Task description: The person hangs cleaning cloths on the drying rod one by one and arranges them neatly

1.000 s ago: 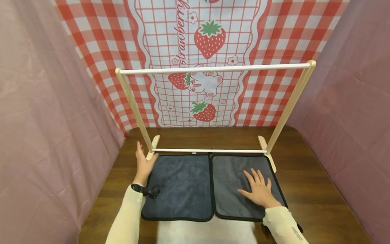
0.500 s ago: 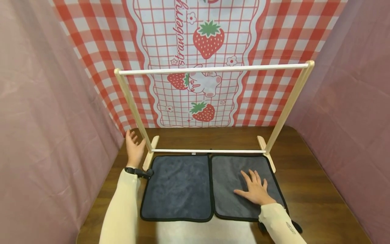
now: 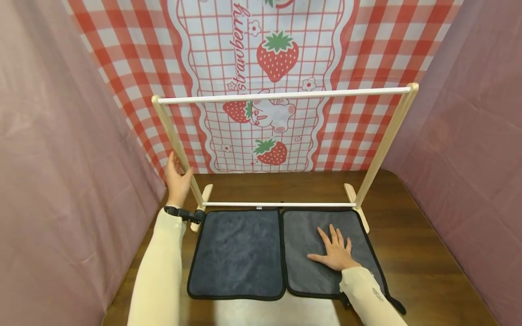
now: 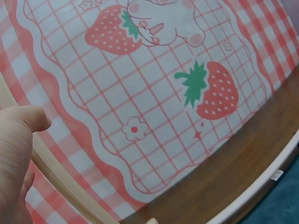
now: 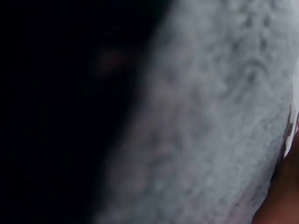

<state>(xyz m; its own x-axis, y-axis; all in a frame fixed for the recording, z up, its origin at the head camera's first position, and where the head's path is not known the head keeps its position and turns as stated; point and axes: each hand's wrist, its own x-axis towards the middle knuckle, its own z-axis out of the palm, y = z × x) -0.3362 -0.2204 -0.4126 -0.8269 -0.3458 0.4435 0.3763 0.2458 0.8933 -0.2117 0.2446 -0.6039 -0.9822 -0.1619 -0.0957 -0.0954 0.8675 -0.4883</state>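
A wooden rack (image 3: 401, 115) stands on the table, with white crossbars at top and bottom. At its left post (image 3: 176, 138), my left hand (image 3: 178, 181) has its thumb in front and its fingers on the far side, gripping the post. The left wrist view shows the thumb (image 4: 35, 116) across the post. Two square plush pieces with black edging lie flat before the rack, a bluish-grey one (image 3: 238, 253) and a grey one (image 3: 302, 244). My right hand (image 3: 336, 256) rests on the grey piece with fingers spread. The right wrist view is mostly dark and blurred.
The brown wooden table (image 3: 412, 253) extends to both sides of the plush pieces. Behind it hangs a red checked strawberry cloth (image 3: 355, 50). Pink curtains (image 3: 461, 136) close in the left and right. A black strap end (image 3: 397, 305) pokes out near my right sleeve.
My left hand has moved forward and up, from beside the rack's left foot to its left post. My right hand has shifted slightly left on the grey plush piece.
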